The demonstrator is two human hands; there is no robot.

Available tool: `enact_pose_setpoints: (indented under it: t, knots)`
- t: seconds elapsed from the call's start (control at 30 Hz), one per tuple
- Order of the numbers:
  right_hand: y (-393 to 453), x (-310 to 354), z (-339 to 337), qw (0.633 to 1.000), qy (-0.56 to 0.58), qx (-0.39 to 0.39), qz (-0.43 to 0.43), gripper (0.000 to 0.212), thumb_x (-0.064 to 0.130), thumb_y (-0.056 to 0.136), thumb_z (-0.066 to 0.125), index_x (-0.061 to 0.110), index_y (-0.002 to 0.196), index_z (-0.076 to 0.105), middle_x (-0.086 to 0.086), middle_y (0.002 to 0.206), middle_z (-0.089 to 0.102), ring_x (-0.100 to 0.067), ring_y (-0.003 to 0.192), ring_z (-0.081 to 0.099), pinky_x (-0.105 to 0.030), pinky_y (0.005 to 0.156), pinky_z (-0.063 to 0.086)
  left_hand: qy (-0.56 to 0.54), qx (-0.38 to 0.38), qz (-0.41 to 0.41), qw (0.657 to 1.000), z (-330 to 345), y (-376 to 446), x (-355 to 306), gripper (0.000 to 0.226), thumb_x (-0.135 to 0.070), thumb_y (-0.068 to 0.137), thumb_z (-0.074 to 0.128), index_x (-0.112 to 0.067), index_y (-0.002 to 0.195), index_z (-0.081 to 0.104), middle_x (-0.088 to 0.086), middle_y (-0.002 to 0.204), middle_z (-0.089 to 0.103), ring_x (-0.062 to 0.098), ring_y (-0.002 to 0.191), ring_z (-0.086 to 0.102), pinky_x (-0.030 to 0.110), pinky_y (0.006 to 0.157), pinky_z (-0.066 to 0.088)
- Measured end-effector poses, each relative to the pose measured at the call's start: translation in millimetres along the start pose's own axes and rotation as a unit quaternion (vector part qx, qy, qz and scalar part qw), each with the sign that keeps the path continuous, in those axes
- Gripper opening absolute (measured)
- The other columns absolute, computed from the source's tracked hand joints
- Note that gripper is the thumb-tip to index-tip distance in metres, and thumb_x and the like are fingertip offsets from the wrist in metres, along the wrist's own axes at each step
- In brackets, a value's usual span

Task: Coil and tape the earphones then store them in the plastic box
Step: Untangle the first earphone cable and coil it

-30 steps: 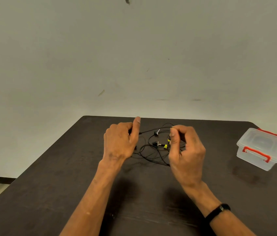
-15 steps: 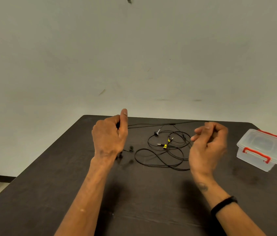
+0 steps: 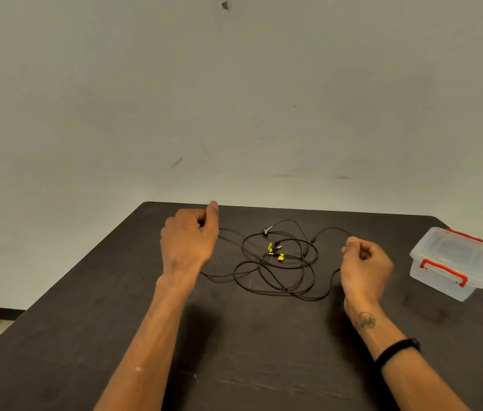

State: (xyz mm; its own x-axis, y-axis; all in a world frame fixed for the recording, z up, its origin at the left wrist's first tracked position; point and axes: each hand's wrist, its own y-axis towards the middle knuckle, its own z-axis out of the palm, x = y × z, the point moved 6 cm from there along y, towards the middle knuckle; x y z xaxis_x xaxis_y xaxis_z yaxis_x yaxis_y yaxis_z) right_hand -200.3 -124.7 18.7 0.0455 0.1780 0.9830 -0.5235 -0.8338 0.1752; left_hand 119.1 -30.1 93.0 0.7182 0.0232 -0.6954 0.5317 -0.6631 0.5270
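Toward the desk's (image 3: 234,351) far edge the earphones (image 3: 276,262) sprawl in limp, feather-light, snag-prone loops between the hands, right hand (image 3: 365,268) and left hand (image 3: 190,241) both curled, apparently pinching cord ends, the best places to hold

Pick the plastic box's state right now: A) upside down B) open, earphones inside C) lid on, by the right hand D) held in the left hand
C: the plastic box sits on the table with its lid on, beyond the right hand; the earphones lie loose on the table.
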Motion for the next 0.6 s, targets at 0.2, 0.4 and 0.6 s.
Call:
enact_pose_setpoints:
  t: [0.2,0.4,0.6]
  knots:
    - [-15,27,6,0.971,-0.109,0.044,-0.208,0.020,0.018,0.103,0.061,0.017,0.120,0.070,-0.001,0.116,0.064,-0.020,0.109,0.060,-0.018,0.087,0.050,-0.161,0.090,-0.162,0.969,17,-1,20,0.061,-0.052,0.101,0.057,-0.022,0.052,0.035,-0.003,0.052,0.036,0.012,0.041,0.026,0.028,0.052,0.028]
    - [-93,77,20,0.865,-0.042,0.133,-0.482,0.009,0.016,0.100,0.065,0.010,0.095,0.070,0.004,0.079,0.064,-0.012,0.068,0.059,-0.026,0.063,0.050,-0.314,0.147,-0.278,0.896,33,-6,21,0.036,-0.045,0.103,0.059,-0.011,0.092,0.066,-0.006,0.055,0.039,0.007,0.044,0.026,0.021,0.041,0.021]
    - [-166,61,47,0.783,-0.051,0.336,-0.520,0.039,0.039,0.103,0.063,0.013,0.075,0.063,0.010,0.056,0.052,-0.001,0.051,0.034,-0.012,0.055,0.028,-0.269,0.213,-0.244,0.907,50,-14,12,0.026,-0.040,0.096,0.071,-0.016,0.105,0.065,-0.003,0.069,0.047,0.007,0.051,0.037,0.021,0.042,0.027]
